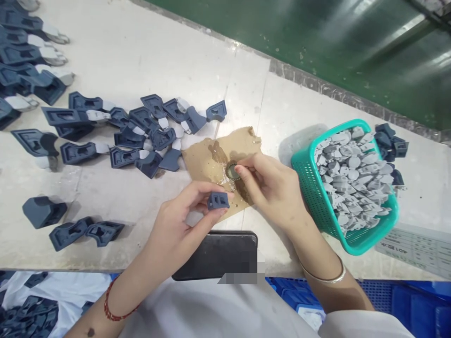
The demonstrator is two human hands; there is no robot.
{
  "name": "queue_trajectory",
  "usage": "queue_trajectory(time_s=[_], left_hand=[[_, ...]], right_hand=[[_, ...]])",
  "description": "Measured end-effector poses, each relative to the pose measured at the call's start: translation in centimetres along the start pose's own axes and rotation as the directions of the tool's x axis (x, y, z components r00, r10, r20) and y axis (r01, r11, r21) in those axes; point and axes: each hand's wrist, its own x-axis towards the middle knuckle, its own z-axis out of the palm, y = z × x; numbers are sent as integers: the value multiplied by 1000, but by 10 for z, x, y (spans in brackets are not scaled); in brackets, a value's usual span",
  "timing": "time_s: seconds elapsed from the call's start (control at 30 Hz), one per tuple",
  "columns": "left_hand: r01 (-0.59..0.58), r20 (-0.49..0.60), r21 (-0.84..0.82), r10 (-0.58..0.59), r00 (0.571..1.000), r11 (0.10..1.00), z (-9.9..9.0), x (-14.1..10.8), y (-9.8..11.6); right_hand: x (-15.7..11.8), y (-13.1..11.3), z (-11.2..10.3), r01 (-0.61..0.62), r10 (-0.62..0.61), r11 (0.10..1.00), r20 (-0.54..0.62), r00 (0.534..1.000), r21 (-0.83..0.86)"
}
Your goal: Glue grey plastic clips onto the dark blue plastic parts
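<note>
- Left hand [183, 220] pinched a small dark blue plastic part [218, 201] between thumb and fingertips, held above the near table edge, roughly 6 o'clock of the cardboard scrap [207, 157].
- Part's long axis ran about 9-to-3 o'clock; recessed, slotted face turned up toward the camera. Which end was the front: cannot tell.
- Right hand [273, 185] curled with fingers pressed together, fingertips on a small round cap [231, 171] sitting in a wet stain on the cardboard. Whether anything was pinched there: cannot tell.
- Teal basket [310, 188] at 3 o'clock of the right hand, tilted, heaped with small grey parts [352, 173]; a few dark blue pieces [389, 141] lay at its 1 o'clock rim.
- Assembled blue-and-grey pieces [141, 136] spread loose on the table [123, 51] from 9 to 11 o'clock of the cardboard, none in a container.
- Black phone [214, 256] lay flat at the table edge, 6 o'clock of the held part.
- Blue crate [416, 300] sat below the table edge at 5 o'clock; contents mostly hidden.
</note>
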Motion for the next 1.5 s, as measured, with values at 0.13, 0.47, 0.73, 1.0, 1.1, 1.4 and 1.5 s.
queue_trajectory(time_s=[0.13,0.47,0.73,1.0,1.1,1.4,1.5], left_hand=[[-15,20,-5,15,1000,1000,-1,1,1],[-13,-86,-180,-3,996,984,-2,2,1],[-80,4,-60,80,997,995,-6,3,2],[-99,49,76,96,994,992,-3,-1,-4],[-146,38,125,142,989,981,-2,1,-3],[-1,98,-99,11,995,995,-6,1,1],[-40,163,16,37,986,999,-7,1,0]], right_hand=[[-2,-1,-2,-102,103,988,2,995,117],[2,-4,-1,-336,419,565,90,904,754],[-4,-5,-3,-307,376,508,113,920,805],[-20,-20,-1,-138,251,480,15,968,866],[-23,-24,2,-146,227,499,34,973,854],[-21,-24,3,-219,266,474,98,959,853],[-18,-27,-1,-186,252,599,37,967,779]])
